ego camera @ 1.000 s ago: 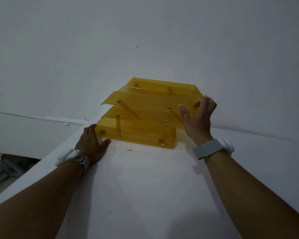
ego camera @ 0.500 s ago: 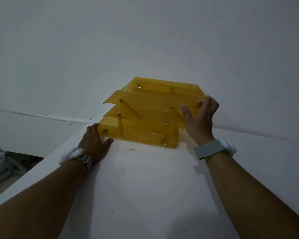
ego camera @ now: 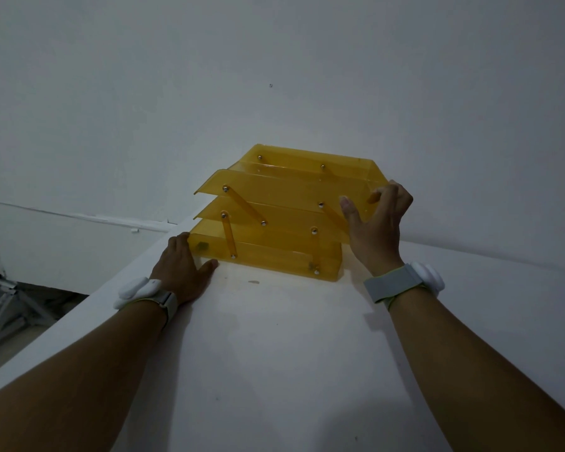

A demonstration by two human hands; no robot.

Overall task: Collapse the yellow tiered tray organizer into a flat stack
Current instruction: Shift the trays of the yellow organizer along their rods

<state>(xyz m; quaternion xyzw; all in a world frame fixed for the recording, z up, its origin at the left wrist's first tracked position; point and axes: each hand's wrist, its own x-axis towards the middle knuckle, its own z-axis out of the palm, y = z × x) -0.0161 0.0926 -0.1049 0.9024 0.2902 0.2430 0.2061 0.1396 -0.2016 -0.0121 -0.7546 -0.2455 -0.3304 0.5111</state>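
Standing on the far part of the white table [ego camera: 274, 353], close to the white wall [ego camera: 274, 76], the yellow tiered tray organizer [ego camera: 284, 220] is showing four translucent trays stepped one above another, and no contents are showing in any of them, though a small dark patch is showing through the lowest tray near its left end. Yellow link arms [ego camera: 243, 205] with metal rivets are joining the tiers, some slanting and some nearly upright, so the tiers are sitting spread apart rather than flat. The left hand [ego camera: 180, 269] is lying flat on the table with its fingers spread, touching the left end of the bottom tray; its grip is apart and closing on nothing. The right hand [ego camera: 377, 223] is curling around the right end of an upper tray, thumb in front and fingers behind, its grip clamped on that edge. Both wrists are wearing grey bands with white devices [ego camera: 426, 280]. A folded metal stand [ego camera: 4, 308] is resting on the floor well left of the table. The organizer's long axis is running left to right, its near long side facing the person.
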